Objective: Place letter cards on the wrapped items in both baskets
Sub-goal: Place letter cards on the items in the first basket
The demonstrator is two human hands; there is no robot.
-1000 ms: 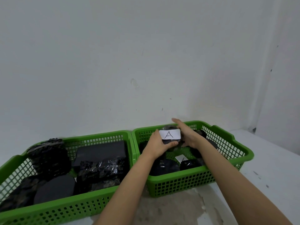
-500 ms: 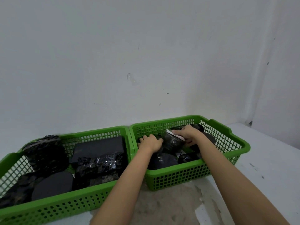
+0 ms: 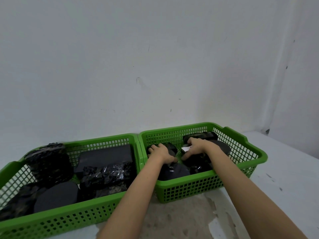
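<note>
Both hands have lowered into the right basket (image 3: pixel 248 149) of two green baskets. Left hand (image 3: pixel 159 152) presses flat on a wrapped item (image 3: pixel 171 148). Right hand (image 3: pixel 196 147) covers a white letter card (image 3: pixel 186 149), its grip, orientation and letter unreadable. Left basket (image 3: pixel 69 219) carries no visible cards.

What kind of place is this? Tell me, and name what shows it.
Probably a bare indoor work corner set up for a sorting task, not a lived-in room: a plain white wall, a worn white table, and two green baskets of black wrapped items, nothing else.
</note>
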